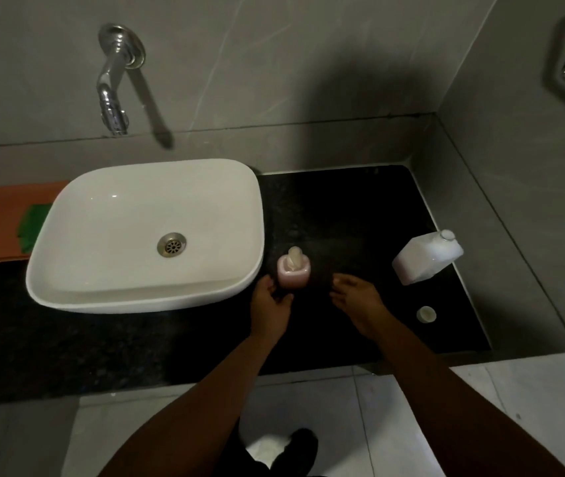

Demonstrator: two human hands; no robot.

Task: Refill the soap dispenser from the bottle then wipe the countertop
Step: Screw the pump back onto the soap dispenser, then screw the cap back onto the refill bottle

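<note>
A: 2 hands, left hand [271, 302] and right hand [357, 297], flank the pink soap dispenser [293, 272] beside the sink [67, 287], fingers loose, holding nothing.

B: We judge refilling barely begun: the white bottle [427, 257] stands well apart; the countertop [360, 215] remains unwiped.

A glossy white ceramic basin [143, 232] is seen on a dark speckled stone countertop [343, 215]; the tap [114, 84] is polished metal.
</note>
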